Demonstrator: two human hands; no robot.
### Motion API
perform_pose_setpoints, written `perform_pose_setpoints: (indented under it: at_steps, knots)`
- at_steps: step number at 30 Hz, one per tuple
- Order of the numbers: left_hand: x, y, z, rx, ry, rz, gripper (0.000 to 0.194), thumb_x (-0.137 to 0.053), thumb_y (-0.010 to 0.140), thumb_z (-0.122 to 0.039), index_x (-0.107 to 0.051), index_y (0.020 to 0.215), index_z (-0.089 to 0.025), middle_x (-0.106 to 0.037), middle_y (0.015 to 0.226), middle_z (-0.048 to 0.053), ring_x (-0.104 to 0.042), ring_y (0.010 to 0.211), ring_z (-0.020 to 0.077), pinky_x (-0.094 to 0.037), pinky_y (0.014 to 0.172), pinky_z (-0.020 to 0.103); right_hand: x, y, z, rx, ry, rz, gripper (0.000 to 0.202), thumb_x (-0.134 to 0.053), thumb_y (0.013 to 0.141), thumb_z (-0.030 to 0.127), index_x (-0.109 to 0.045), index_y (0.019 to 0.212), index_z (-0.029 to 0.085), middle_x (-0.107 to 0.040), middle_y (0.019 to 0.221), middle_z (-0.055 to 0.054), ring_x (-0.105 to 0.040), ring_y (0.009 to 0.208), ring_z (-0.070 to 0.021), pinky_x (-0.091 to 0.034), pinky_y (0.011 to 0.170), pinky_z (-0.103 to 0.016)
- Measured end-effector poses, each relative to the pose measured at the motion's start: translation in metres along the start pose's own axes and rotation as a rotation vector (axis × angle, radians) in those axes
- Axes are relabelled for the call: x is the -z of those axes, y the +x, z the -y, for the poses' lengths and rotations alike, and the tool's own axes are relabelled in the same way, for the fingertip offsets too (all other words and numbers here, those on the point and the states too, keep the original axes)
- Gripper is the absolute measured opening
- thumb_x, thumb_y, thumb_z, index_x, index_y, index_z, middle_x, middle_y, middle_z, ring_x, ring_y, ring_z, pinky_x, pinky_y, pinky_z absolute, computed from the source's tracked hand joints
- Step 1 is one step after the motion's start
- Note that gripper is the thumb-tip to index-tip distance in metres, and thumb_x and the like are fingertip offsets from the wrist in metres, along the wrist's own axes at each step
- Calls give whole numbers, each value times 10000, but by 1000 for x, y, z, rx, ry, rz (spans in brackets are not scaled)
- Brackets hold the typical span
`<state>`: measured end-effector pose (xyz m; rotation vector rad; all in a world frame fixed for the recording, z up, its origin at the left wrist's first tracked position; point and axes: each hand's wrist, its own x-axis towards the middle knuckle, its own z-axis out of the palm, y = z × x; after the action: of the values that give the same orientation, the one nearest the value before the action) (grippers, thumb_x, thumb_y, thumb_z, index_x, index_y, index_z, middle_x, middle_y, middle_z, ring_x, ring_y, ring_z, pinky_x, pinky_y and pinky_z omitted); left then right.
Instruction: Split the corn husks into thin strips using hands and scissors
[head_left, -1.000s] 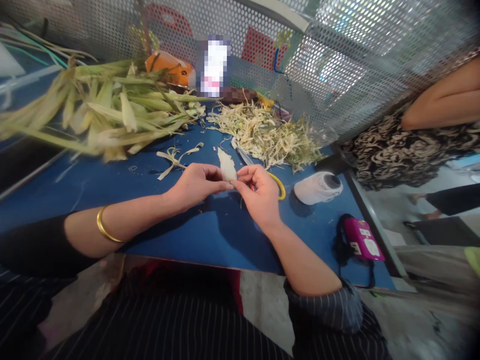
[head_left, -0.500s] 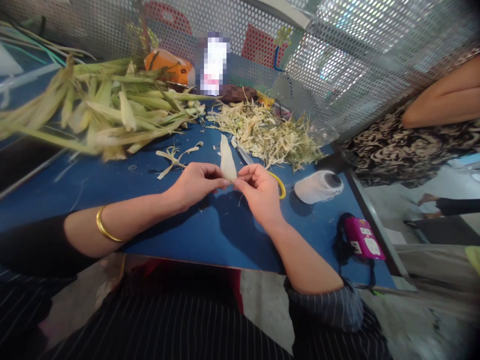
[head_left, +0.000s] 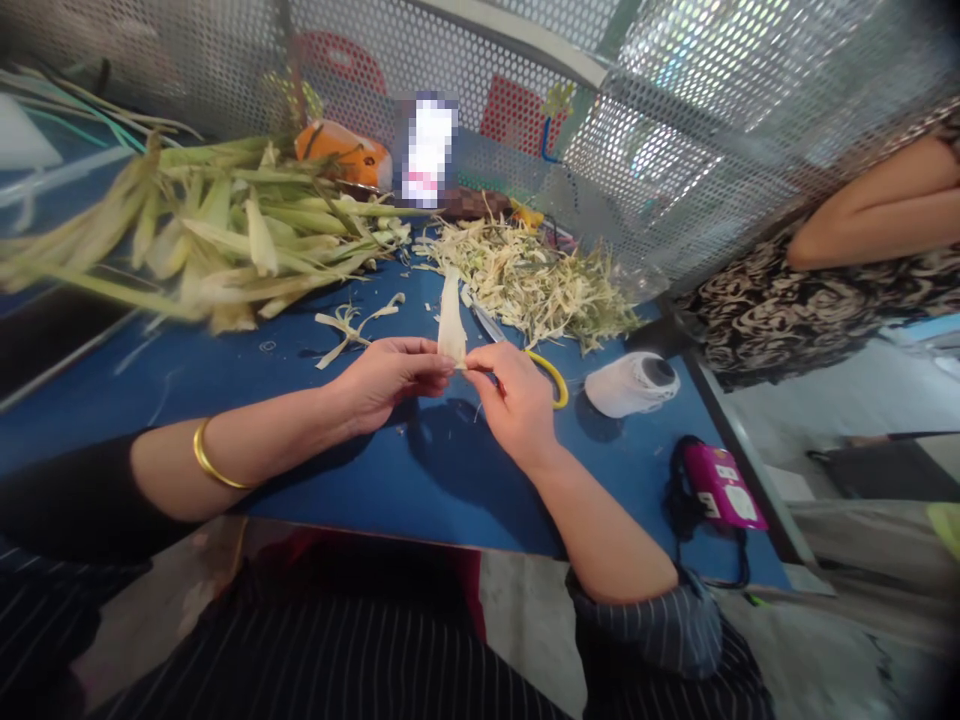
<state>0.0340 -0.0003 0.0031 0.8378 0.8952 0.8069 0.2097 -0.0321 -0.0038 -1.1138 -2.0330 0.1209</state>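
Note:
A pale, pointed piece of husk (head_left: pixel 451 322) stands upright between my two hands, its narrow tip pointing away from me. My left hand (head_left: pixel 397 380) pinches its lower end from the left. From the right, my right hand (head_left: pixel 516 395) has thumb and forefinger closed on the same lower end. Just beyond my right hand lie scissors with a yellow handle (head_left: pixel 556 378), partly covered by that hand. A few loose husk strips (head_left: pixel 349 330) are on the blue table (head_left: pixel 465 480) beyond my left hand.
Long green husks (head_left: pixel 225 225) are heaped at the back left, shredded husk (head_left: pixel 525 270) at the back centre. A thread cone (head_left: pixel 631 385) and a magenta box with a black cord (head_left: pixel 727 488) sit right. Behind stands a perforated metal screen (head_left: pixel 450 60); a person's arm (head_left: pixel 877 205) shows right.
The husk piece has turned slightly between my fingers and shows a curved edge. My right fingers have shifted a little to the left. The whole view has tilted slightly.

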Motion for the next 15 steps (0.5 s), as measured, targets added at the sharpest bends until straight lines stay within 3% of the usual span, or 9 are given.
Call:
perform_pose_setpoints:
  at_steps: [5,12,15]
  knots:
    - [-1,-1,-2,47,-33,39,183,-810,617,-217,-645,621,-138,-628,644,14,-569,583,88,-479,607,214,-3,0,-4,96,-56,-69,124,-555,890,156,-643,926,236,-672,870,-33,-619,835,-161,-495,768,-322]
    - [2,0,2,39,-27,34,166,-802,644,-226,-662,645,-136,-656,667,28,-607,630,105,-488,638,226,-3,-2,-2,-29,37,-62,93,-572,887,193,-655,901,234,-694,881,-30,-635,856,-172,-502,816,-360]
    - [3,0,4,-38,38,20,153,-793,664,-251,-690,682,-139,-668,684,29,-623,662,111,-478,631,217,-4,-2,0,-107,126,-73,80,-578,882,189,-652,870,217,-690,874,-26,-636,852,-160,-501,813,-336]
